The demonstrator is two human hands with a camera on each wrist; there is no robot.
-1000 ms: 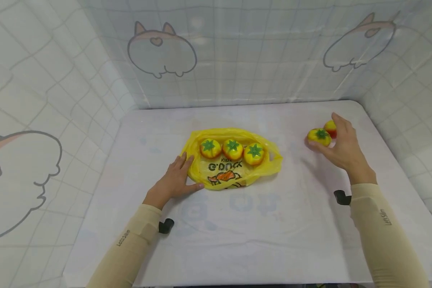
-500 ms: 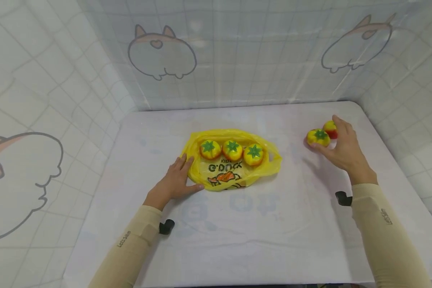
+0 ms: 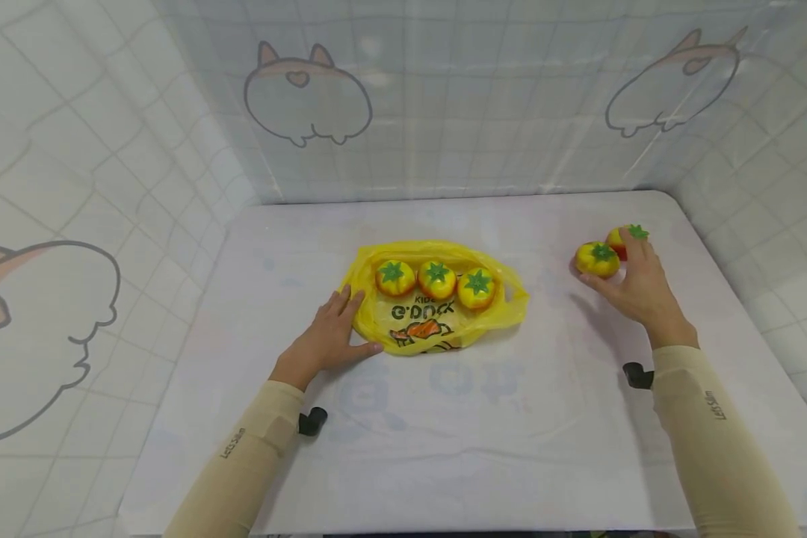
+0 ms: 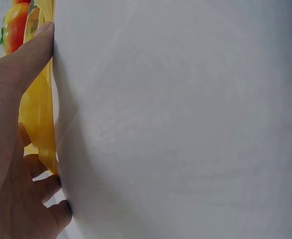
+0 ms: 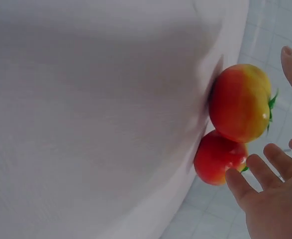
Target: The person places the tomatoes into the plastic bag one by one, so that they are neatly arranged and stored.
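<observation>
A yellow plastic bag [image 3: 494, 320] lies flat in the middle of the table, with three yellow-and-red toy tomatoes in a row on it. These are a left tomato [image 3: 395, 279], a middle one [image 3: 437, 280] and a right one [image 3: 476, 289]. My left hand [image 3: 324, 336] rests at the bag's left edge, thumb and fingers spread against it. At the far right, my right hand [image 3: 643, 293] hovers around two more tomatoes, a nearer one [image 5: 239, 103] and a farther one [image 5: 218, 158]. Its thumb and fingers are spread, and a fingertip overlaps the farther tomato; contact cannot be told.
A white cloth covers the table [image 3: 437, 433]. Tile-patterned curtains with cartoon animals, such as the back curtain [image 3: 457, 112], stand behind it and on both sides.
My right fingers have come slightly down and back, so the farther tomato's green top now shows. The left hand, the bag and its three tomatoes stay in place.
</observation>
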